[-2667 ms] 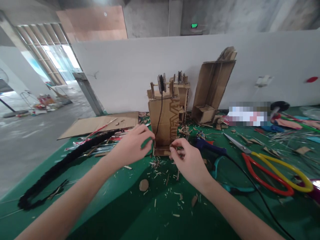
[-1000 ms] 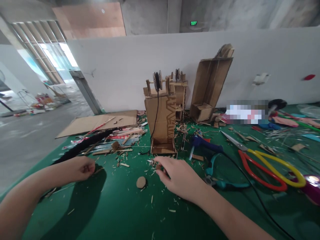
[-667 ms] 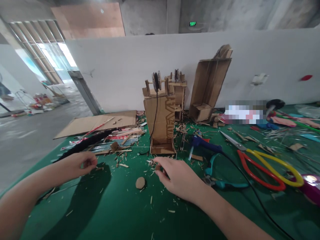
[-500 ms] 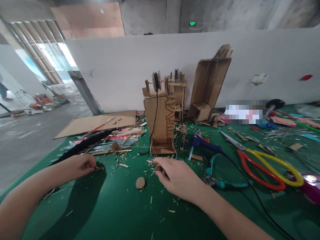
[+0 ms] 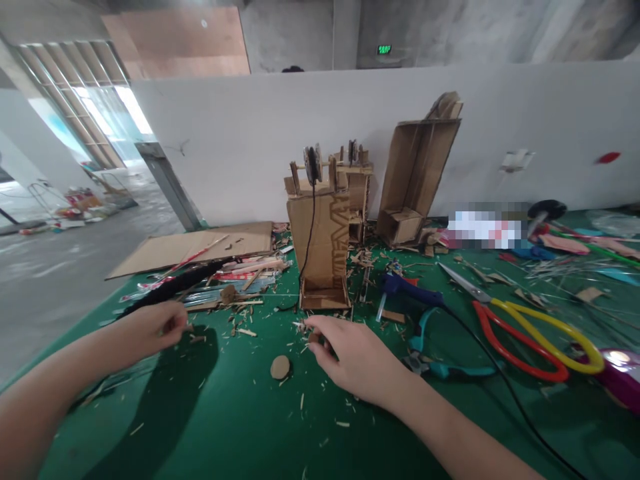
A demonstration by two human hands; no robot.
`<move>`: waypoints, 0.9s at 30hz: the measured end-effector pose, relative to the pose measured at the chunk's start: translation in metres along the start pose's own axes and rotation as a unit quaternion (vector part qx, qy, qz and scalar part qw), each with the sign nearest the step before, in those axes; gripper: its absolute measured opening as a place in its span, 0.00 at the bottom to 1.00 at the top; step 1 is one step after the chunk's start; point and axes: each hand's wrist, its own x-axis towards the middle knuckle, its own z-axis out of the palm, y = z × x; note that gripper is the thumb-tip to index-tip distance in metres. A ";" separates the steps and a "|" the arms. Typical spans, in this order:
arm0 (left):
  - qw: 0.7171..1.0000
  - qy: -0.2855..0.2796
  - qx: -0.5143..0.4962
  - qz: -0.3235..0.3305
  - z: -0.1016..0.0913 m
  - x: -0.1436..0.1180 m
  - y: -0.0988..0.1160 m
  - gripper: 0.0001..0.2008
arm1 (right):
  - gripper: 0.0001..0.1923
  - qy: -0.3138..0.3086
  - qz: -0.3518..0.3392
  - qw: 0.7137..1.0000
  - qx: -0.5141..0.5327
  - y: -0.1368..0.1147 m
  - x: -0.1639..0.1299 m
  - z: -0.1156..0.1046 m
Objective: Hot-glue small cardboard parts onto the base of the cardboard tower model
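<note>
On green matting at six o'clock from the cardboard tower [image 5: 324, 247], the right hand [image 5: 355, 357] is pinching a small, light, stiff cardboard piece [image 5: 314, 338], best gripped by its edges; the left hand [image 5: 150, 328] is curling shut, contents unclear.

Green table [image 5: 240, 427], cardboard tower [image 5: 323, 250], scissors [image 5: 530, 327], cardboard disc [image 5: 280, 367], scraps

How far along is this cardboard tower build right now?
Built: the cardboard tower stands upright with a black cord hanging from its top spool. In hand: the right hand pinches a small piece among the scraps; the left hand is closed by the sticks. Left: the cardboard disc lies loose.
</note>
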 end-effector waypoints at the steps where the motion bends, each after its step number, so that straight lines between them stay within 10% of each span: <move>1: 1.000 -0.007 0.016 0.018 -0.006 -0.001 0.001 0.08 | 0.16 0.006 0.014 1.000 0.025 -0.001 0.000 -0.001; 10: 0.992 0.121 0.041 0.024 -0.014 0.002 0.020 0.15 | 0.10 0.082 0.119 0.955 0.259 0.004 0.008 0.004; 15: 0.967 0.181 -0.175 0.034 0.004 -0.005 0.069 0.17 | 0.10 0.122 0.170 0.876 0.434 0.005 0.014 0.005; 27: 0.865 -0.133 -0.478 0.074 0.007 0.001 0.180 0.20 | 0.12 0.198 0.166 0.745 0.615 0.007 0.015 -0.005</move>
